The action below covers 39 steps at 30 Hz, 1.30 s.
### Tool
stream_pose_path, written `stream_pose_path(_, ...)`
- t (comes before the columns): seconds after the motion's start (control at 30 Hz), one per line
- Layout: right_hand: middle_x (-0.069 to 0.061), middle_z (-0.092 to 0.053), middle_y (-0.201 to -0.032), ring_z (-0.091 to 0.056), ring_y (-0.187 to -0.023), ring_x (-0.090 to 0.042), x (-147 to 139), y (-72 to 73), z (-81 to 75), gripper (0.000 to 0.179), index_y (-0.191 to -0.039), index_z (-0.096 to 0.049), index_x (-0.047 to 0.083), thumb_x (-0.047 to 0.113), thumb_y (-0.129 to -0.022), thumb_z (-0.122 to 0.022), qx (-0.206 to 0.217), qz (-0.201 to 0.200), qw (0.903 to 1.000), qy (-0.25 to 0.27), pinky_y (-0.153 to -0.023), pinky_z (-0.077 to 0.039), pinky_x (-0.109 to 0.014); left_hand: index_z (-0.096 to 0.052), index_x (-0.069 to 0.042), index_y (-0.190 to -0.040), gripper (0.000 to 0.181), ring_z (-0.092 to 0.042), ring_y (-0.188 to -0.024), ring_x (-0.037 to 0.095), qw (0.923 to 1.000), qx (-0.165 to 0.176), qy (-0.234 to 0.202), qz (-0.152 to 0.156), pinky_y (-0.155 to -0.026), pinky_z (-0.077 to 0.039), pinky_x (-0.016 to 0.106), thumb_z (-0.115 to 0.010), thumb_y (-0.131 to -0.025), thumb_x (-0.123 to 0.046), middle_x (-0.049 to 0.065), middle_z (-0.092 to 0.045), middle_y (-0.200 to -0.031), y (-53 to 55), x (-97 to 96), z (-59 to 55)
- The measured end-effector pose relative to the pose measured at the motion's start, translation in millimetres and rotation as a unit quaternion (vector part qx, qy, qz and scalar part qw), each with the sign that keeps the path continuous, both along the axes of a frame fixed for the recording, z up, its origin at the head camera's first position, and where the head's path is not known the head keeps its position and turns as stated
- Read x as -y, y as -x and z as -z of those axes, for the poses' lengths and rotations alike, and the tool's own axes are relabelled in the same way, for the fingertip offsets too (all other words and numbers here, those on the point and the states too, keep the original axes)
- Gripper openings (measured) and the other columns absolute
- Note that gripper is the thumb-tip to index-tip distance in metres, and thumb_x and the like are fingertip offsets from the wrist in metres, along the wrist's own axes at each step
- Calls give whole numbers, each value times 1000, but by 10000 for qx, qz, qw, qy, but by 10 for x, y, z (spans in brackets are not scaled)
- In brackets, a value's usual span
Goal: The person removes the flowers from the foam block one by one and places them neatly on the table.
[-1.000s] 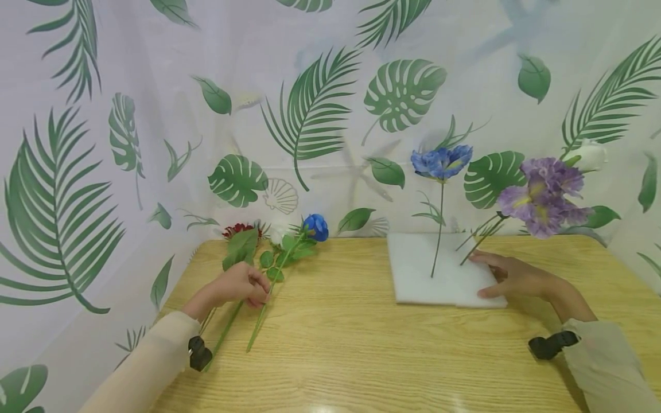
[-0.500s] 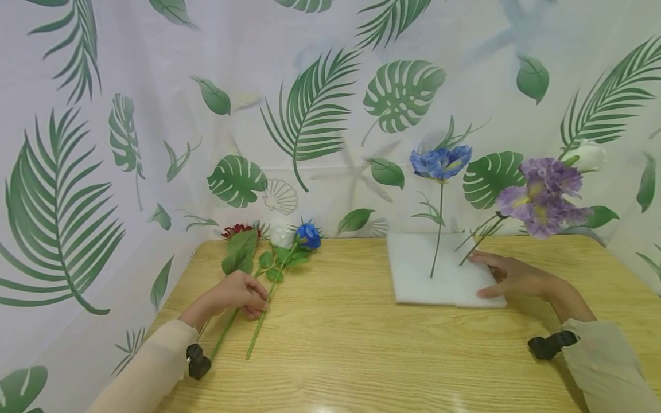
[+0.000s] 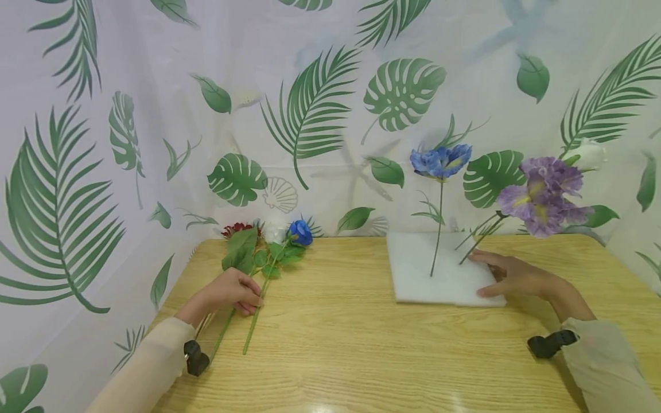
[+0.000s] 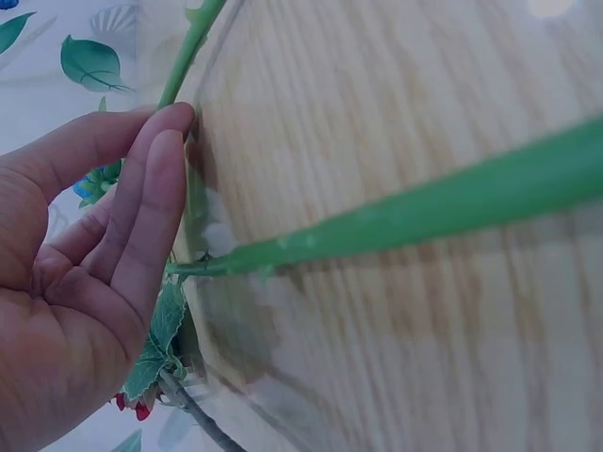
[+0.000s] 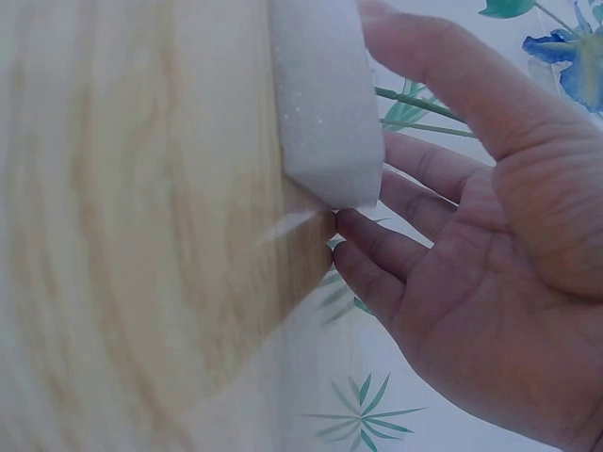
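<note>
My left hand (image 3: pixel 227 293) pinches the green stem (image 4: pixel 193 52) of a blue rose (image 3: pixel 300 233) between thumb and fingers. The rose leans over the table with its bloom toward the back. Beside it lie a white rose (image 3: pixel 275 233) and a dark red flower (image 3: pixel 238 228), their stems running under or past the hand. At the right, my right hand (image 3: pixel 521 282) holds the right side of a white foam board (image 3: pixel 423 289), thumb near the front corner and fingers farther back. A blue iris-like flower (image 3: pixel 441 160) stands upright in the foam.
A purple flower (image 3: pixel 539 195) and another white rose (image 3: pixel 591 155) lean right from the foam, above the right hand. The wood-grain table (image 3: pixel 330 344) ends at a leaf-print cloth backdrop (image 3: pixel 320 189). Another green stem (image 4: pixel 424 202) crosses the left wrist view.
The blue rose has shifted left and slightly down with my left hand, its bloom drawing closer to the white rose. My right hand and the foam board have stayed put.
</note>
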State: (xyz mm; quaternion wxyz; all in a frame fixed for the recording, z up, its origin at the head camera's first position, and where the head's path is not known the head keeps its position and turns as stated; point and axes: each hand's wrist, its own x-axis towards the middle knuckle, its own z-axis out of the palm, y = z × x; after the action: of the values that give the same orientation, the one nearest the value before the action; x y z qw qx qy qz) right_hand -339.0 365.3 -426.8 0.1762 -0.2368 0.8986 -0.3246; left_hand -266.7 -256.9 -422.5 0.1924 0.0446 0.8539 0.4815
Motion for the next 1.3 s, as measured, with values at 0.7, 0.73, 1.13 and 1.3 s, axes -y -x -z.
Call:
stream_pose_path(0.7, -36, -19, -162, -26, -142, -64, 15, -36, -5, 87, -157, -31, -3, 24, -90, -78, -59, 32, 10000, -3, -110, -35, -71, -71, 7, -104, 23, -72, -61, 15, 9991, 268, 337, 50, -63, -64, 34, -79, -86, -5, 8, -74, -71, 11, 11, -35)
stream_pose_path(0.73, -37, -18, -162, -26, -141, -64, 14, -37, -2, 87, -157, -30, -3, 24, -90, -78, -44, 34, 10000, 11, -110, -35, -71, -71, 7, -104, 23, -72, -61, 14, 9990, 273, 363, 50, -63, -64, 33, -79, -86, -5, 7, -74, -71, 11, 11, -34)
stream_pose_path(1.13, -37, -12, -164, -20, -142, -67, -1, -65, 8, 89, -160, -27, 0, 27, -91, -78, 137, 75, 9998, 138, -109, -33, -75, -69, 7, -107, 26, -70, -59, 13, 9989, 232, 405, 99, -61, -63, 32, -79, -86, -5, 8, -74, -70, -26, -14, -51)
stream_pose_path(1.3, -37, -12, -163, -20, -143, -65, 8, -77, 9, 90, -160, -26, 0, 27, -91, -78, 148, 88, 9998, 122, -110, -32, -74, -69, 6, -108, 28, -71, -61, 14, 9989, 217, 412, 96, -62, -63, 33, -80, -86, -6, 9, -75, -72, -26, -9, -41)
